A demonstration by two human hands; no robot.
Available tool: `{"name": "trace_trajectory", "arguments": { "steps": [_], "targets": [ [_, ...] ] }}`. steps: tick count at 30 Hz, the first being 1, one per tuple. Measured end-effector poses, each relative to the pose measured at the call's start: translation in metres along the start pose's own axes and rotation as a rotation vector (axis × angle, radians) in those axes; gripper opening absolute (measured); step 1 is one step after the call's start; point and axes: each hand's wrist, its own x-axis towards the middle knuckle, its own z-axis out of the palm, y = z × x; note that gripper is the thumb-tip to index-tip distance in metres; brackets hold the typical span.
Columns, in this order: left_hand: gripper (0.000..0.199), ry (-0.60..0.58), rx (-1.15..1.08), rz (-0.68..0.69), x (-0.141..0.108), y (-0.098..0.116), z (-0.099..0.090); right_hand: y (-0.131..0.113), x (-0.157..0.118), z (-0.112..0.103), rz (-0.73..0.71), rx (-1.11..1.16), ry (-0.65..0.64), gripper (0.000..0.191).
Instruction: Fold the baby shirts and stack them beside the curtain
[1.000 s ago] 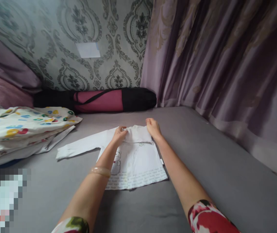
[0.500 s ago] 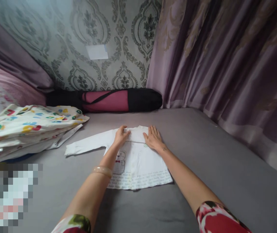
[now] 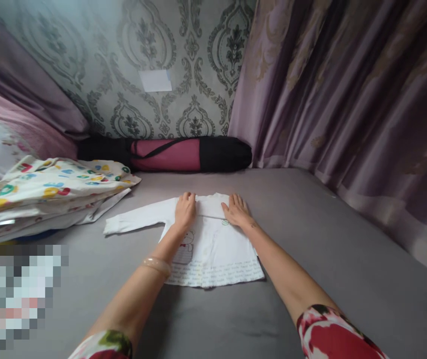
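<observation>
A small white long-sleeved shirt [image 3: 221, 249] lies face up on the bed, with a bear drawing on the front and lines of print along its hem. The sleeve on the right is folded inward across the upper chest, while the left one stretches out to the side. My left hand [image 3: 186, 210] rests on the left shoulder, fingers together and pointing forward, partly bent at the tips. Flat on the folded right shoulder lies my right hand [image 3: 237, 210], its thumb apart from the fingers. Neither hand grips anything that I can see.
The bed has a grey sheet [image 3: 321, 249]. To the left is a pile of clothes [image 3: 60, 187], the top one with colourful prints. A pink-and-black rolled bag [image 3: 172, 154] lies along the wall. Purple curtains [image 3: 303, 89] hang at the right. The lower left corner is blurred out.
My left hand has turned and flattened onto the left shoulder, its fingers now pointing forward. My right hand stays in place. The view has shifted slightly.
</observation>
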Motion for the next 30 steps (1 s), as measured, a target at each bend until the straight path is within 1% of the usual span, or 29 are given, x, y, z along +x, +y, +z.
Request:
{"name": "trace_trajectory", "arguments": {
  "steps": [2,3,4,6,9,13,16,19,22,25,28,30],
  "targets": [
    [0.038,-0.027,-0.029,0.146,-0.006,0.005,-0.002,-0.007,-0.003,-0.005,-0.087,-0.004,0.045,0.066],
    [0.039,-0.045,-0.045,0.194,-0.009,0.007,-0.001,-0.011,-0.003,-0.006,-0.146,-0.001,0.062,0.064],
    [0.041,-0.067,-0.053,0.214,-0.012,0.009,0.000,-0.016,-0.004,-0.006,-0.200,0.004,0.066,0.064],
    [0.044,-0.129,-0.039,0.191,-0.016,0.012,0.006,-0.023,-0.003,-0.004,-0.260,0.016,0.040,0.064],
    [0.049,-0.215,0.021,0.117,-0.021,0.014,0.014,-0.027,0.002,0.004,-0.270,0.013,-0.007,0.064],
    [0.053,-0.255,0.072,0.071,-0.023,0.015,0.015,-0.023,0.007,0.013,-0.261,0.025,-0.027,0.065],
    [0.052,-0.242,0.053,0.075,-0.024,0.015,0.013,-0.021,0.009,0.010,-0.255,0.031,-0.054,0.065],
    [0.051,-0.165,0.012,0.061,-0.026,0.014,0.012,-0.025,0.013,0.001,-0.233,0.047,-0.127,0.066],
    [0.049,-0.106,-0.006,0.027,-0.027,0.013,0.014,-0.031,0.017,-0.002,-0.240,0.048,-0.091,0.067],
    [0.049,-0.114,-0.001,0.008,-0.027,0.013,0.015,-0.035,0.018,0.006,-0.246,0.034,-0.040,0.067],
    [0.049,-0.123,-0.013,-0.005,-0.027,0.014,0.016,-0.033,0.017,0.015,-0.241,0.032,-0.026,0.068],
    [0.048,-0.108,-0.041,-0.011,-0.027,0.013,0.017,-0.032,0.018,0.015,-0.246,0.033,-0.035,0.067]
  ]
}}
